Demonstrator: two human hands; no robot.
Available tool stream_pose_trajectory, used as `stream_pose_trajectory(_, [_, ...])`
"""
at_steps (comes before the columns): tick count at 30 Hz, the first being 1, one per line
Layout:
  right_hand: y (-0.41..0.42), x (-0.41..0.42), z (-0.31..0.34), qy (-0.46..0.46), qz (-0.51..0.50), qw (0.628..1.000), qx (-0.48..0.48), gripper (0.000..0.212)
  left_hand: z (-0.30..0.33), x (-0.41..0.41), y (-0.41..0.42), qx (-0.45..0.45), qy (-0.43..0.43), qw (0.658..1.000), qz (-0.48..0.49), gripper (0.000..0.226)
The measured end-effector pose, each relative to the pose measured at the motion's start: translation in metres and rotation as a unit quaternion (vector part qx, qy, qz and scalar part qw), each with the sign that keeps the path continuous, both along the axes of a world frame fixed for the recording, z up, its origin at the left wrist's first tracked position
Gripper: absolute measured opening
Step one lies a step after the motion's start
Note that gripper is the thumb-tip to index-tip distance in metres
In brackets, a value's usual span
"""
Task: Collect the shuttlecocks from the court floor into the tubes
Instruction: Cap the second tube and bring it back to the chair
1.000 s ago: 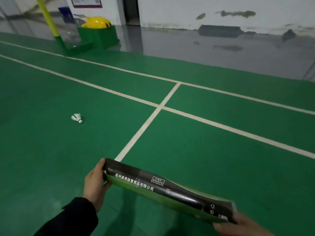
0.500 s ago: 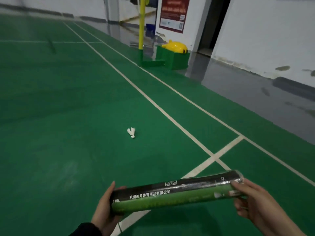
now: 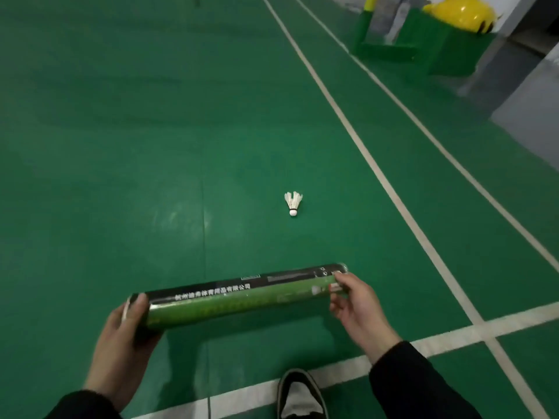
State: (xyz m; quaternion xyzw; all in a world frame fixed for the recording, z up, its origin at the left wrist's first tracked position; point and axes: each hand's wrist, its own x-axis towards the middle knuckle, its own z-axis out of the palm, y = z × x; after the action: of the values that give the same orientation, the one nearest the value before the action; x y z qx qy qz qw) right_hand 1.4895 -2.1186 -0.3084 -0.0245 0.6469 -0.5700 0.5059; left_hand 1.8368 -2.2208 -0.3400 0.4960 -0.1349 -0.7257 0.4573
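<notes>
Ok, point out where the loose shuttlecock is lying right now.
In the head view the shuttlecock lies on the green floor just ahead of the tube, cork end toward the person, left of the long white sideline.

White boundary lines (image 3: pixel 357 140) are painted on the green court floor (image 3: pixel 121 146): two run side by side from the top centre toward the right edge, and a broader line (image 3: pixel 447 337) crosses them near the lower right corner. A dark shoe with a pale tongue (image 3: pixel 301 394) is set on that broader line at the bottom edge. At the top right corner, a green box-shaped base (image 3: pixel 435 46) is seen beside a yellow-and-green post (image 3: pixel 364 19), with a yellow rounded object (image 3: pixel 459 10) resting on top. Grey flooring (image 3: pixel 532 110) lies beyond the court's right edge.
</notes>
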Motion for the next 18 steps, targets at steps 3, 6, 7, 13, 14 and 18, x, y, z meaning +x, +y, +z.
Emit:
stream_pose_trajectory(3, [-0.039,-0.024,-0.037,-0.037,0.007,0.999,0.01,0.006,-0.032,-0.02,-0.03,-0.036,0.032,0.996,0.069,0.055])
stream_pose_trajectory(6, [-0.08,-0.056,-0.06,-0.05,0.032,0.998,0.024,0.014,-0.03,-0.053,-0.058,-0.04,-0.079,0.995,0.038,0.035])
stream_pose_trajectory(7, [-0.095,-0.067,-0.067,-0.054,0.049,0.997,0.028,0.019,-0.033,-0.06,-0.068,-0.054,-0.107,0.992,0.03,0.025])
stream_pose_trajectory(13, [-0.198,-0.108,-0.102,0.124,0.069,0.989,0.049,0.019,-0.023,-0.069,-0.117,-0.076,-0.197,0.974,0.076,0.011])
stream_pose_trajectory(14, [-0.216,-0.112,-0.107,0.18,0.078,0.98,0.046,0.018,-0.019,-0.062,-0.125,-0.079,-0.214,0.971,0.078,0.013])
stream_pose_trajectory(18, [-0.275,-0.12,-0.13,0.393,0.194,0.897,0.054,0.041,0.003,-0.031,-0.151,-0.079,-0.27,0.956,0.082,0.01])
